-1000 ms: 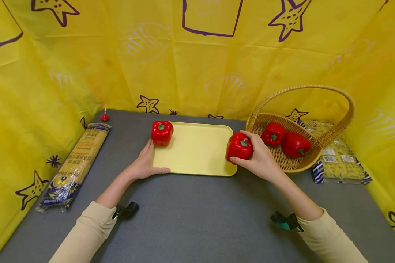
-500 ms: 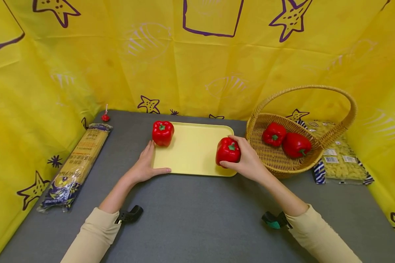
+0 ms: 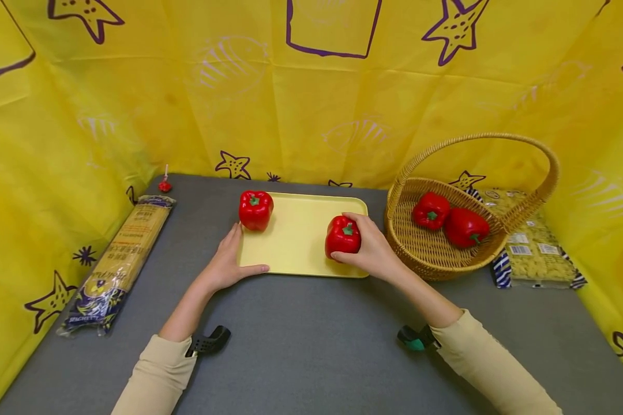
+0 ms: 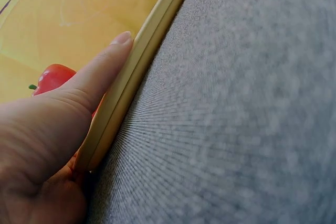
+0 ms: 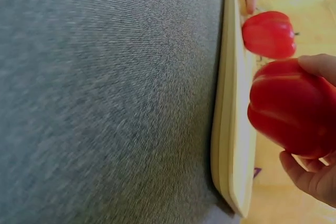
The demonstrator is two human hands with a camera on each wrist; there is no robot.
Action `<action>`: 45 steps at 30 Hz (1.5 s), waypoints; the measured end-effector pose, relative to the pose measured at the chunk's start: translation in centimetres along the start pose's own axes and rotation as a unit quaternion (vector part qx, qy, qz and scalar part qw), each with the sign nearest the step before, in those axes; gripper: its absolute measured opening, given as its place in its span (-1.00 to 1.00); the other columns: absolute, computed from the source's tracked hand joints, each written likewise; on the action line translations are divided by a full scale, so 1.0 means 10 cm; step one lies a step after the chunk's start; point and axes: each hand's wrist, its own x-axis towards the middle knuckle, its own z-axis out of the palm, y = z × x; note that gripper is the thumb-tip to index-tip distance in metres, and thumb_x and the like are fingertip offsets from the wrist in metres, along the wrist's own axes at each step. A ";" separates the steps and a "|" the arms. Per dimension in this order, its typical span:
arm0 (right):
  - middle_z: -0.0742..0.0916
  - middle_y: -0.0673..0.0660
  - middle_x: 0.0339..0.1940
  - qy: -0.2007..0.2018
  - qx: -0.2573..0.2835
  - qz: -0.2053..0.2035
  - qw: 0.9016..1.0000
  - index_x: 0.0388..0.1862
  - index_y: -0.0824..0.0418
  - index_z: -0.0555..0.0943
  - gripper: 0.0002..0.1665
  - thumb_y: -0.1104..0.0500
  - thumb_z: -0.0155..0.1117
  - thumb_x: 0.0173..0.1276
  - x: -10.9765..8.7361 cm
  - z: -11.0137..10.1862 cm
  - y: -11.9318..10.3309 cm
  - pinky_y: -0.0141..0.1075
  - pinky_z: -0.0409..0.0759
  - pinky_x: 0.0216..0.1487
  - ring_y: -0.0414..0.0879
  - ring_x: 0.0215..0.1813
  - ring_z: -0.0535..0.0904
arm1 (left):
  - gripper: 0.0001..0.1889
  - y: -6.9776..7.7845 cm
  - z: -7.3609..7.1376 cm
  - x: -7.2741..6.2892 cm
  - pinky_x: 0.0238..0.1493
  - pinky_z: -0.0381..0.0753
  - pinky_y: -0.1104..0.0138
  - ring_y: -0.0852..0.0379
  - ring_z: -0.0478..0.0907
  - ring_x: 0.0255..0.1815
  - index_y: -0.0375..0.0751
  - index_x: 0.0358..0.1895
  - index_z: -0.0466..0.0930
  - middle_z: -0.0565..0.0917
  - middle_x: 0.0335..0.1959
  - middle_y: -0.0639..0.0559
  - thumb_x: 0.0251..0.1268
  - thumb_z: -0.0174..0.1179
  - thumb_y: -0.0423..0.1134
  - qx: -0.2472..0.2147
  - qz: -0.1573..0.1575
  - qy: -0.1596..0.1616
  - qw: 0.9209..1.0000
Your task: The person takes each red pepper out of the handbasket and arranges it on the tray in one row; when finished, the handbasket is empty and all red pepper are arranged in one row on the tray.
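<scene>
My right hand [image 3: 371, 245] grips a red bell pepper [image 3: 341, 235] over the right part of a pale yellow tray [image 3: 301, 230]. In the right wrist view the fingers and thumb lie round this pepper [image 5: 294, 108]; whether its base touches the tray I cannot tell. Another red bell pepper [image 3: 255, 210] stands at the tray's back left corner. At the front left corner, my left hand [image 3: 229, 262] rests against the tray with fingers straight. The left wrist view has its thumb [image 4: 102, 72] pressed along the tray's rim [image 4: 126, 80].
Right of the tray stands a wicker basket [image 3: 426, 253] with a tall handle, holding two red peppers [image 3: 464, 227]. A bag of pasta [image 3: 537, 259] lies beside it. On the left are a spaghetti pack [image 3: 122, 253] and a small red object [image 3: 165, 185]. Yellow cloth [image 3: 301, 115] hangs behind.
My right hand has carried the pepper leftward, from the tray's right edge to farther over the tray. The left hand has kept its place at the tray's corner.
</scene>
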 end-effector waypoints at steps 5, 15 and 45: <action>0.51 0.20 0.21 0.001 -0.006 -0.013 1.000 0.38 0.21 0.31 0.01 0.04 0.61 -0.01 0.09 0.09 -0.02 0.00 0.55 0.09 0.07 0.19 0.42 | 0.31 0.00 0.01 -0.01 0.41 -0.13 -0.21 -0.32 -0.20 0.52 -0.27 0.56 -0.35 -0.20 0.57 -0.28 -0.03 0.49 0.10 -0.006 -0.004 0.003 1.000; 0.50 0.24 0.22 -0.014 -0.003 -0.026 1.000 0.38 0.30 0.30 0.02 0.07 0.61 -0.01 0.26 0.22 -0.09 -0.02 0.50 0.15 0.09 0.22 0.39 | 0.31 0.00 0.01 -0.02 0.41 -0.13 -0.21 -0.33 -0.18 0.52 -0.28 0.56 -0.32 -0.18 0.57 -0.28 -0.04 0.50 0.09 -0.011 -0.006 0.008 1.000; 0.44 0.19 0.30 -0.034 -0.003 0.007 0.999 0.43 0.22 0.25 0.03 0.05 0.57 0.05 0.71 0.51 -0.20 -0.01 0.48 0.19 0.07 0.29 0.33 | 0.31 0.00 0.00 -0.03 0.41 -0.12 -0.22 -0.34 -0.18 0.52 -0.29 0.56 -0.30 -0.17 0.56 -0.30 -0.04 0.49 0.12 -0.007 -0.013 0.008 1.000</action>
